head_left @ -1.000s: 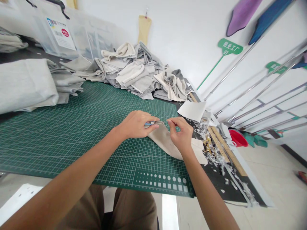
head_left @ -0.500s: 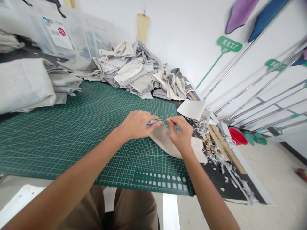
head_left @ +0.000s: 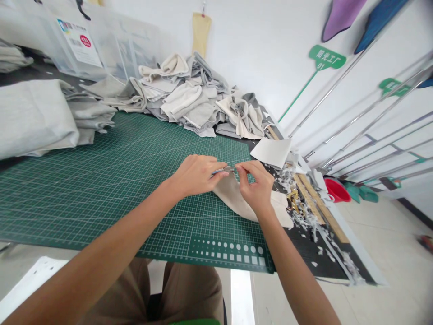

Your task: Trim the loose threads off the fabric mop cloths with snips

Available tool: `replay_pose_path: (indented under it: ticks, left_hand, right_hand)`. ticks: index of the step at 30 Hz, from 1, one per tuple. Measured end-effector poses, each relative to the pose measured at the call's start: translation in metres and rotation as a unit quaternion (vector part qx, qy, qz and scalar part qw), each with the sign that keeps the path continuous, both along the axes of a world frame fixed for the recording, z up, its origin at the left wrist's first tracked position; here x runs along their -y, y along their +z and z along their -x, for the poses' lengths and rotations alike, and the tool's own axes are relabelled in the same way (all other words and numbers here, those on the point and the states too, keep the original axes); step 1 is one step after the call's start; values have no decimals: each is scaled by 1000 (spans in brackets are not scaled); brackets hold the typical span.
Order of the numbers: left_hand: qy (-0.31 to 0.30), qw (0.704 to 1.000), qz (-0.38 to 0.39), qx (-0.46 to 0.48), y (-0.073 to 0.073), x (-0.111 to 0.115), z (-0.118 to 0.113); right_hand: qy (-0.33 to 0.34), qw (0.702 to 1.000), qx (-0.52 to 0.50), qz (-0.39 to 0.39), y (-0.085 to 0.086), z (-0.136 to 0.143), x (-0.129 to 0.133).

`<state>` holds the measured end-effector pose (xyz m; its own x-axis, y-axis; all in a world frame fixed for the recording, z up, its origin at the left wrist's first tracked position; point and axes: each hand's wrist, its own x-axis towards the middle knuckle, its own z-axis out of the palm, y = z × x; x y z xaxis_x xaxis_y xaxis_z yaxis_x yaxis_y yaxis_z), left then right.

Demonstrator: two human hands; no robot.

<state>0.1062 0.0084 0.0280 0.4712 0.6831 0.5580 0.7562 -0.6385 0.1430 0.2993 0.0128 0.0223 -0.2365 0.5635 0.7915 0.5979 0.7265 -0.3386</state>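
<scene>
My left hand [head_left: 203, 175] is closed around small thread snips [head_left: 229, 169], which have a bluish handle and metal blades pointing right. Facing it, my right hand [head_left: 255, 183] pinches thumb and forefinger together just past the blade tips, at the upper edge of a beige fabric piece [head_left: 233, 198]. The exact bit between those fingertips is too small to make out. Below both hands, the fabric curves across the green cutting mat [head_left: 135, 203], its far right end showing beyond my right wrist.
Piles of grey and beige fabric [head_left: 192, 99] lie along the back, with a folded stack [head_left: 34, 117] at left. A clear plastic box [head_left: 118, 49] stands behind. Gold-handled scissors [head_left: 293, 201], wooden rulers [head_left: 323, 207] and white scraps lie at right.
Both hands have shifted very slightly right, still close together. The snips' blades look closer together than before. The camera view has tilted a little.
</scene>
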Motion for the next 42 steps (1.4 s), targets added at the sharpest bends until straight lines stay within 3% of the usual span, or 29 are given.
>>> replay_pose_path:
  ticks: [8,19,30,42]
  left_hand:
    - [18,1000,4,-18,9,6,0]
    - [40,999,7,-30,10,8,-6]
    - [50,997,-3,-67,29,17,10]
    - [54,993,-1,-104,23,16,-7]
  right_hand:
    - [10,1000,-4,-5,0,0,1]
    - [7,1000,-4,-5,1,0,2]
    - [12,1000,5,-7,1,0,1]
    - [20,999,28,-25,2,0,2]
